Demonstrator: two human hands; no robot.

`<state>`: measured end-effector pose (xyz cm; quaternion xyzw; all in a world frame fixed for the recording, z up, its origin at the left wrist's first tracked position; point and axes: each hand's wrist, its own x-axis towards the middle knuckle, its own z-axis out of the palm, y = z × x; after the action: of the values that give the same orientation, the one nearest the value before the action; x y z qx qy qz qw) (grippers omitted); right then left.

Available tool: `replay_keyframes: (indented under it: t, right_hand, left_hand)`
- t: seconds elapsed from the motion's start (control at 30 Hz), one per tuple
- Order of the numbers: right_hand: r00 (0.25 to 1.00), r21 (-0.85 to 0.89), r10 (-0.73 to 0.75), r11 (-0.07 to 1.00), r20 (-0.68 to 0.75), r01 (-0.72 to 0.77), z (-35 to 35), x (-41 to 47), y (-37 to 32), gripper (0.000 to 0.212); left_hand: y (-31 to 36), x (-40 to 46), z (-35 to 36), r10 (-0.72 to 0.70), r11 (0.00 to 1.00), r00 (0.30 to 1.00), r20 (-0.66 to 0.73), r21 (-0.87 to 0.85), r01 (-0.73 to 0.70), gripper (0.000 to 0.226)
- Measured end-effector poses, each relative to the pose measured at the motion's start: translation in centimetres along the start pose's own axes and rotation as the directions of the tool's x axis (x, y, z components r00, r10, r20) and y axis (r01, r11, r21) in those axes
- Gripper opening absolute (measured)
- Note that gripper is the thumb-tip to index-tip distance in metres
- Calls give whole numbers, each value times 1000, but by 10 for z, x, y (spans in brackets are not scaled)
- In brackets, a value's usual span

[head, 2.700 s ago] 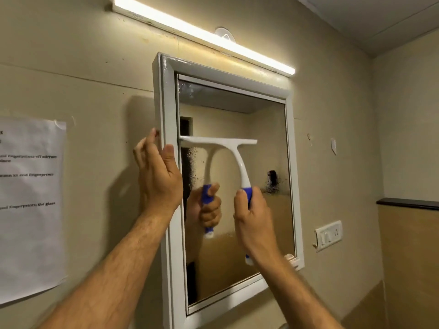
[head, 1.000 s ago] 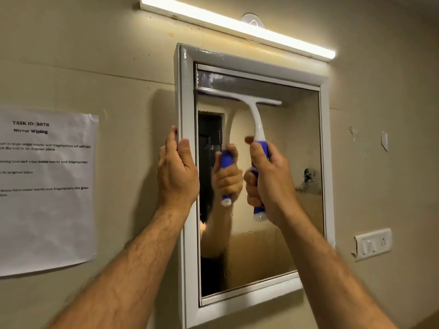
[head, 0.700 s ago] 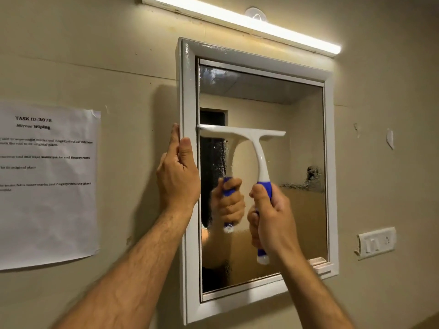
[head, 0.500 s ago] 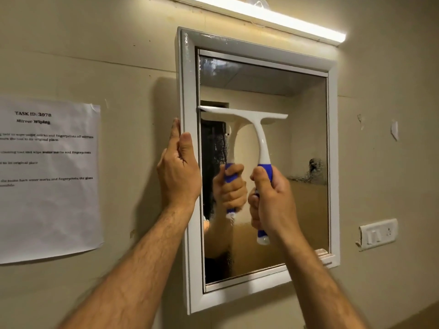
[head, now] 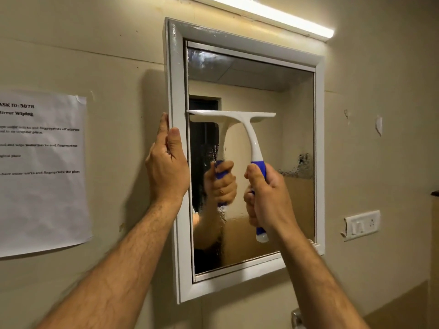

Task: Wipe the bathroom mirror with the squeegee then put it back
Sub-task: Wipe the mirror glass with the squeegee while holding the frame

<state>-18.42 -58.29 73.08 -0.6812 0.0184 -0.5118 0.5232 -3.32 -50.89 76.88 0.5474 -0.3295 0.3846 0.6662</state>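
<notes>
Squeegee (head: 240,119) grip hidden by right hand (head: 268,198) (mirror (head: 261,79) streaky).

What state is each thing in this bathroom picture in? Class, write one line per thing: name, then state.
Squeegee: blade against the glass, at the mirror's left side.
Mirror: partly wet, droplets and streaks showing.
Mirror frame: steadied at its left edge.
Left hand: holds the frame.
Right hand: grips the blue handle.
Tube light: on.
Paper sheet: stuck to the wall.
</notes>
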Motion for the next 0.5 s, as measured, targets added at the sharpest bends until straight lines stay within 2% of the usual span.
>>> replay_keyframes:
  t: [0.13,0.27,0.5]
  right_hand:
    - [1000,-63,30,998,-11,-30,-2,-18,23,21]
    - [998,-38,48,998,-34,-49,0,-42,57,17]
    - [1000,-2,-29,1000,0,29,0,-6,16,22]
  left_hand:
    - [-4,1,1,-5,1000,1000,15,-17,5,46]
    - [-9,2,2,19,1000,999,28,-20,-18,48]
    - [-6,0,2,0,1000,1000,11,-13,0,46]
